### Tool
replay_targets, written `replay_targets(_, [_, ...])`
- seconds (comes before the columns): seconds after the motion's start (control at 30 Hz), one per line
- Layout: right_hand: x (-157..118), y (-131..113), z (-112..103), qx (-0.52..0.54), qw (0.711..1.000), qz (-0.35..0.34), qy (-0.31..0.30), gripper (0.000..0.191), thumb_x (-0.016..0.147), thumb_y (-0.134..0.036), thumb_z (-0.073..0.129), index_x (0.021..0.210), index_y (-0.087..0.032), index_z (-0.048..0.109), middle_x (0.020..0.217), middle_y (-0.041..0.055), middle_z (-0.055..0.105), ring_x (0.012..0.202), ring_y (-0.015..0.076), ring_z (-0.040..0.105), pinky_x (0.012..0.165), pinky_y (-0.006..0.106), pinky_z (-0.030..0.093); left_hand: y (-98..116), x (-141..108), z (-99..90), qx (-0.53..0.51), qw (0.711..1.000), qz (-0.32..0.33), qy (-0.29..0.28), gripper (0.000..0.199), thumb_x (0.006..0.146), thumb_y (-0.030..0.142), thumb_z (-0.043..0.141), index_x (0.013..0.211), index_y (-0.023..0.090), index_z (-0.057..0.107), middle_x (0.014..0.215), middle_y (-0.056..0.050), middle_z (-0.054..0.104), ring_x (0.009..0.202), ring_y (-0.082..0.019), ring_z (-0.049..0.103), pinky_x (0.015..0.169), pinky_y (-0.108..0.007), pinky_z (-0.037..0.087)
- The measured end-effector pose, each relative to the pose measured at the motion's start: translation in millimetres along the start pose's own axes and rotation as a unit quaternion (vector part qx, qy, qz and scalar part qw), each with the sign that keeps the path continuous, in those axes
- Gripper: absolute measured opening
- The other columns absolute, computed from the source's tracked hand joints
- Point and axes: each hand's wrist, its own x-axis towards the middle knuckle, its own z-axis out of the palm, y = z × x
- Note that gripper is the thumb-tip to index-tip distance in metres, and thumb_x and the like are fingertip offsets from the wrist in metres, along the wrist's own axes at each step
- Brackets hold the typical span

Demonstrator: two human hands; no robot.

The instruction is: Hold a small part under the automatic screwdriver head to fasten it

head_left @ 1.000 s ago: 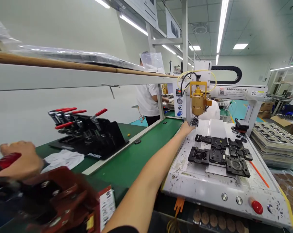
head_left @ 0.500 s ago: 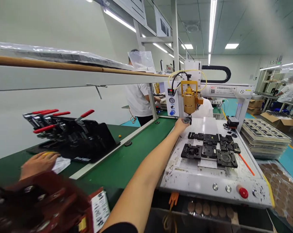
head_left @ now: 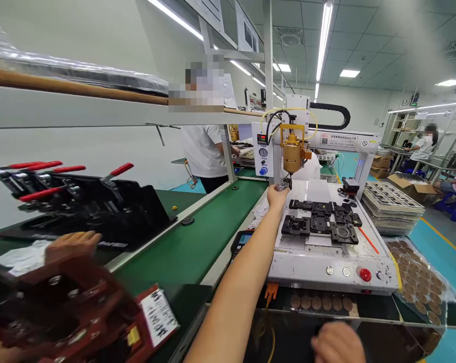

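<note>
Right hand pinches a small clear part just under the gold dispensing head. Part not yet seated; black fixtures nearby sit unloaded. Left hand rests flat, holding nothing, beside the red jig.

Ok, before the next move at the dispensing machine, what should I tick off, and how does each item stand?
1. Right hand pinches a small part just below the gold head: ok.
2. Part lined up with the nozzle: cannot tell.
3. Black fixtures lie flat on the machine bed: ok.
4. Left hand is away from the machine, beside the white cloth: ok.
5. Red button uncovered: ok.
6. Another hand at the lower edge, whose: cannot tell.
</note>
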Motion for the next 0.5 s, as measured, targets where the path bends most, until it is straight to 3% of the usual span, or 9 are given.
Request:
replay_targets(0.07, [39.7,18.5,-25.3,-0.074,0.995,0.043,-0.050,0.030,0.095,-0.018,0.067,0.124,-0.020,0.074,0.110,0.0121,0.083,0.107,0.0309,0.077,0.093,0.045,0.060,-5.1,-2.5,2.0,-0.013,1.000,0.013,-0.007,0.060,0.081,0.024,0.085,0.135,0.009,0.063,0.134,-0.019,0.072,0.118,-0.024,0.071,0.102,-0.032,0.053])
replay_targets(0.17, [77.1,46.1,-38.1,-0.177,0.977,0.067,-0.098,0.039,0.103,-0.023,0.061,0.142,-0.016,0.065,0.140,0.0159,0.073,0.135,0.0358,0.064,0.113,0.052,0.043,-9.6,-4.7,3.3,-0.030,0.998,0.047,-0.034,0.058,0.079,0.021,0.086,0.132,0.012,0.065,0.130,-0.015,0.075,0.113,-0.021,0.072,0.102,-0.032,0.053])
replay_targets(0.37, [70.4,65.7,-15.9,-0.221,0.969,0.028,-0.107,0.035,0.108,-0.027,0.056,0.139,-0.014,0.065,0.144,0.0178,0.071,0.129,0.0332,0.070,0.122,0.055,0.032,-8.9,-0.5,8.0,-0.060,0.992,0.092,-0.055,0.060,0.079,0.018,0.087,0.134,0.011,0.066,0.131,-0.017,0.074,0.110,-0.021,0.072,0.102,-0.032,0.054])
replay_targets(0.5, [63.6,71.1,-18.8,-0.223,0.969,-0.003,-0.106,0.036,0.106,-0.026,0.060,0.140,-0.014,0.065,0.143,0.0155,0.072,0.126,0.0305,0.072,0.131,0.055,0.024,-5.3,1.6,13.0,-0.081,0.990,0.101,-0.054,0.062,0.079,0.019,0.087,0.136,0.010,0.065,0.135,-0.019,0.073,0.114,-0.023,0.072,0.106,-0.035,0.054])
